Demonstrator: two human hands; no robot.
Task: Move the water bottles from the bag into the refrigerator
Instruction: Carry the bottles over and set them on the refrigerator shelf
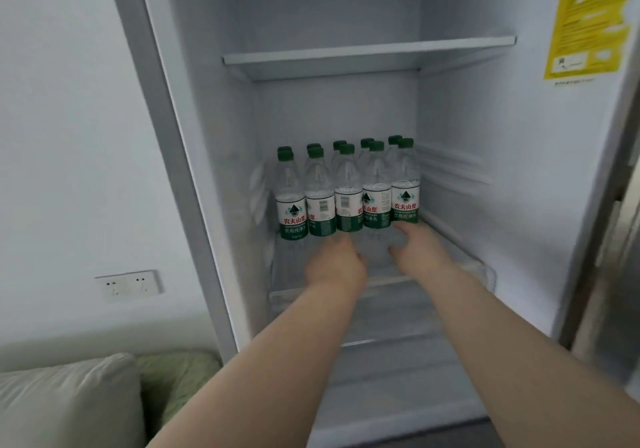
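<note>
Several water bottles [348,198] with green caps and green-and-white labels stand upright in two rows on a glass shelf [460,239] inside the open refrigerator [194,184]. Both my arms reach in to the bottom of the front row. My left hand [334,267] is at the base of the middle bottles, with its fingers hidden behind the back of the hand and blurred. My right hand [419,250] touches the base of the two rightmost bottles with fingers stretched forward and thumb apart. No bag is in view.
An upper shelf [367,54] sits above the bottles. A yellow sticker [588,21] is on the fridge's right inner wall. A wall socket [128,285] is to the left, and a pale cushion [65,402] lies at bottom left.
</note>
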